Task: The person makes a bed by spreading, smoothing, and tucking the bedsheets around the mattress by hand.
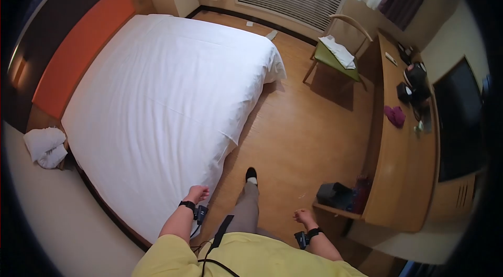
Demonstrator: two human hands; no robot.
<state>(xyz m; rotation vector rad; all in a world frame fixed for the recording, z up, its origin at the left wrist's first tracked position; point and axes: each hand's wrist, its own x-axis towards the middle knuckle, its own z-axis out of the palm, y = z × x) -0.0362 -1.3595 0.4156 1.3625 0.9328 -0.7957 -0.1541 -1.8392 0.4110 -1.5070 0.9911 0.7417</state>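
My left hand [197, 193] hangs over the near side edge of the bed, its fingers curled in and nothing seen in them. Under and beyond it spreads a white sheet [157, 83], covering the bed with faint creases and draping down at the far corner. My right hand [303, 216] is held above the wooden floor [298, 146], loosely closed, with no object visible in it. Black straps with small devices circle both wrists. Nearest to the right hand is a dark bin [335, 194] on a low shelf of the desk.
A long wooden desk [403, 172] with a purple cloth [394, 116] and a kettle [415, 75] runs along the right wall. A green-seated chair [335, 62] bearing white cloth stands near the window. White bundled linen [46, 147] lies beside the headboard [86, 49].
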